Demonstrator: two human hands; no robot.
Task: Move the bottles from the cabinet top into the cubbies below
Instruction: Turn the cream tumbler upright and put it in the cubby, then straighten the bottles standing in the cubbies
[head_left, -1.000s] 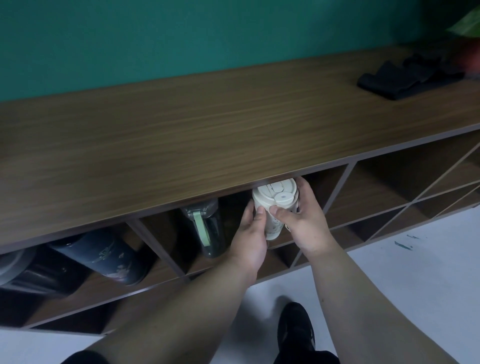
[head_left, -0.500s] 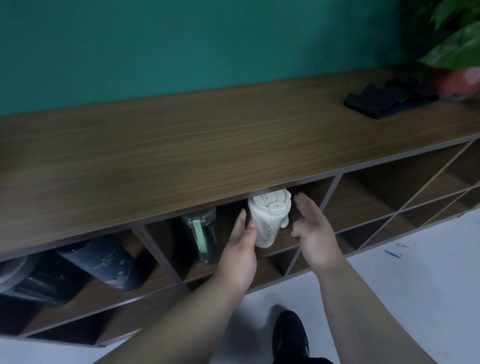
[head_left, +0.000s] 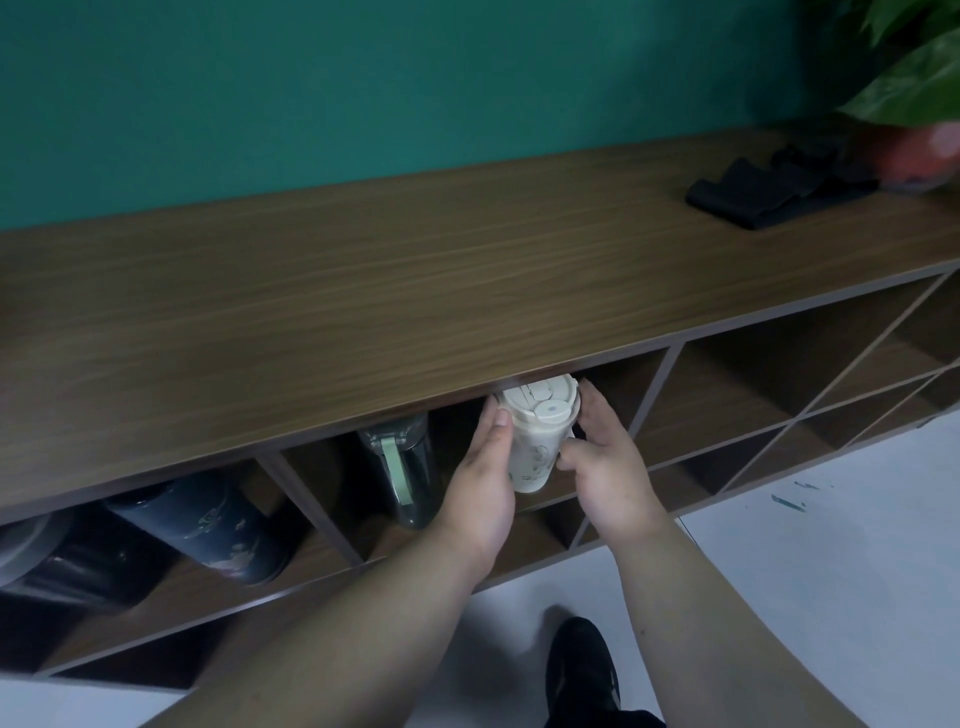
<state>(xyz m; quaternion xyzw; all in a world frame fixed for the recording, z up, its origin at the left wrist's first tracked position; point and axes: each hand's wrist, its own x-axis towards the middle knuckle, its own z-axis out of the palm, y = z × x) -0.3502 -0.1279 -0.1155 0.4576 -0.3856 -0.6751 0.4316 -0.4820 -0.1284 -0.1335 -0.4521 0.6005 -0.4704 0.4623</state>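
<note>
Placing step: my left hand (head_left: 480, 483) and right hand (head_left: 605, 467) clamp the cream bottle (head_left: 535, 436) upright in the middle cubby (head_left: 613, 410), under the cabinet top's (head_left: 415, 291) front edge. Next: let go, withdraw.

Both arms extended forward; left hand (head_left: 480, 480) and right hand (head_left: 605, 467) cupped inward, palms facing, fingers loose.

I see the wooden cabinet top (head_left: 415, 291) bare but for a folded black cloth (head_left: 769, 192). Cubbies (head_left: 727, 395) below hold bottles (head_left: 208, 525).
</note>
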